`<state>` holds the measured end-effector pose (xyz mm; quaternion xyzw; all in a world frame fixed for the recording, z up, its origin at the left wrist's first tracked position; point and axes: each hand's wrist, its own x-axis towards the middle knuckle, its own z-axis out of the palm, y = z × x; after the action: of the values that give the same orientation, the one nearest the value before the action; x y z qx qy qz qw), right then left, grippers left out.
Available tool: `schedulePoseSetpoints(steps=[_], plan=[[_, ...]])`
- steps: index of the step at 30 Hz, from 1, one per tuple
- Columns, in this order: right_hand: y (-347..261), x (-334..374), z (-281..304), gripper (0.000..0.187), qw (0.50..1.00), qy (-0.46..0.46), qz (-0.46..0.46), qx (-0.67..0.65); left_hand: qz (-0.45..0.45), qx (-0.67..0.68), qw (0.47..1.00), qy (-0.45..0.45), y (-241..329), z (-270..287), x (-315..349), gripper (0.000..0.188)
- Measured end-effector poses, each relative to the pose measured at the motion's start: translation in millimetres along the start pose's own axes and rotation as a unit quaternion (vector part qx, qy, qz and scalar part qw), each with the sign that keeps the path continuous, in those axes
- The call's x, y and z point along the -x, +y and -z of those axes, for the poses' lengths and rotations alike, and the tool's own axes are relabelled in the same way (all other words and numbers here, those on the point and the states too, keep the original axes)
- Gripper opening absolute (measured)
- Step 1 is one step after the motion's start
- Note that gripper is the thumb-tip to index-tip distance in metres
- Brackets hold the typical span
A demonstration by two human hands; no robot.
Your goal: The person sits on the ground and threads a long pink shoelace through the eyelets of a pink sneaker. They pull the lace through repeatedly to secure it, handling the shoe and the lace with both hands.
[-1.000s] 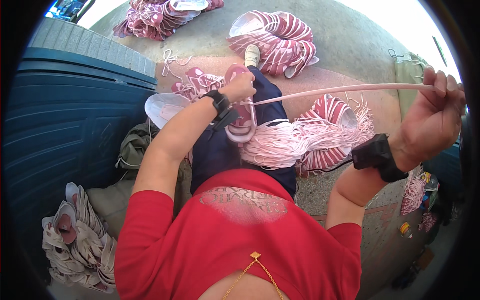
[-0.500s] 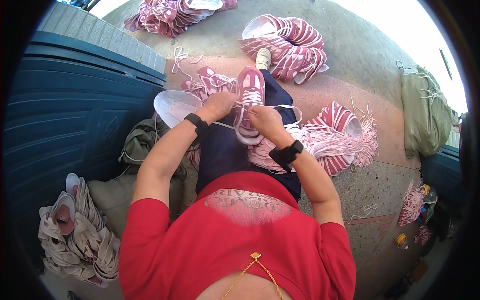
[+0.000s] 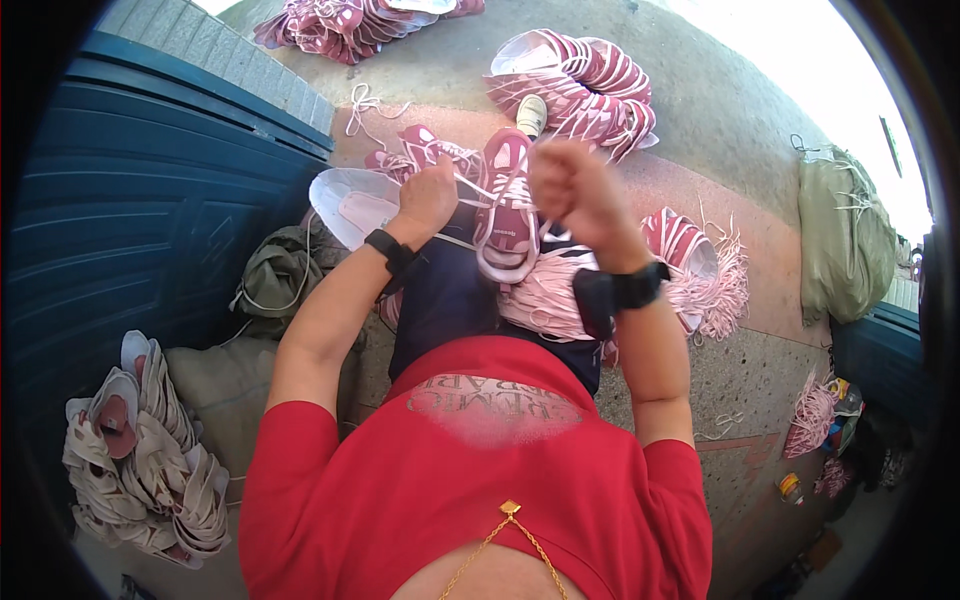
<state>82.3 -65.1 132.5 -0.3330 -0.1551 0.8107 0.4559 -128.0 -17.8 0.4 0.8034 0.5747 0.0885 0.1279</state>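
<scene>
A dark pink shoe upper [image 3: 507,205] with white panels lies over my lap, toe pointing away. White shoelace [image 3: 472,185] runs through its eyelets. My left hand [image 3: 430,200] is closed beside the shoe's left edge, gripping a stretch of that lace. Raised to the right of the shoe, my right hand [image 3: 580,195] is curled into a fist and smeared by motion; what it holds cannot be made out. Pale pink laces [image 3: 548,300] lie in a bundle across my right thigh. More pink uppers [image 3: 425,150] and a white upper lining [image 3: 350,205] sit beyond my left hand.
A looped stack of laced uppers [image 3: 570,85] lies ahead by my foot, with another pile [image 3: 350,25] at far left. A blue metal door [image 3: 150,190] stands left. Beige uppers [image 3: 150,460] are heaped lower left; a green sack [image 3: 845,235] stands right.
My right hand has lifted and swung right, away from the shoe. My left hand has drawn slightly left, with lace stretched from it to the shoe. The shoe shifted slightly right.
</scene>
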Motion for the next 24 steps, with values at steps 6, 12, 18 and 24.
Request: schedulePoseSetpoints(steps=[6, 12, 18, 24], plan=[[-128.6, 108.3, -81.0, 0.022, 0.882, -0.289, 0.265, -0.261, -0.121, 0.124, 0.959, -0.223, 39.1, 10.5, -36.2, 0.030], [-150.5, 111.5, -88.9, 0.014, 0.909, -0.236, 0.325, -0.109, -0.237, 0.292, 0.809, -0.452, 80.8, 55.8, -64.0, 0.041], [-208.7, 148.6, 46.1, 0.021, 0.886, 0.003, 0.464, -0.011, -0.037, 0.667, 0.680, -0.302, 18.0, 115.2, -86.3, 0.018], [-194.8, 157.4, 145.8, 0.023, 0.935, -0.028, 0.350, 0.059, 0.169, 0.795, 0.582, -0.023, -97.5, 149.3, -102.0, 0.016]])
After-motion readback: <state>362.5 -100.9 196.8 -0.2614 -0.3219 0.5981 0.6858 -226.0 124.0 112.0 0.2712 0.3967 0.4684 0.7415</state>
